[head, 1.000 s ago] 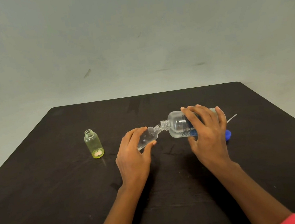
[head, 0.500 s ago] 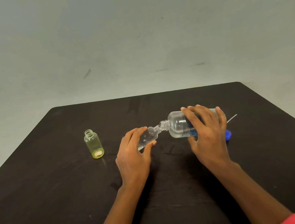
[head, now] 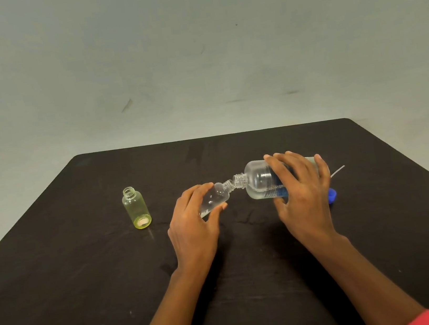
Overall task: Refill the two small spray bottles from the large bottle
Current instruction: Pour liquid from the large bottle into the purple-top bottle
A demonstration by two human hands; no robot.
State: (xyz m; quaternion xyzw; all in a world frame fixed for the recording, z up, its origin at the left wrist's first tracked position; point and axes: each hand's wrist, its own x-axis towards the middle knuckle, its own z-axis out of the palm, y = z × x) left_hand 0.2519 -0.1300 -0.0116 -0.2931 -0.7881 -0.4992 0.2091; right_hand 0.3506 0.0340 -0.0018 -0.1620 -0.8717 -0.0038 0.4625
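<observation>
My left hand [head: 193,227] grips a small clear bottle [head: 216,196], tilted with its open neck pointing up and right. My right hand [head: 302,194] holds the large clear bottle [head: 259,183] with a blue label on its side, its threaded mouth touching the small bottle's neck. Some clear liquid lies in the small bottle's lower part. A small yellow-green bottle [head: 137,211] stands uncapped and upright to the left, apart from both hands.
A blue cap [head: 332,195] lies on the black table [head: 88,290] just right of my right hand. A thin white tube [head: 338,170] pokes out behind that hand. The table's far edge meets a grey wall.
</observation>
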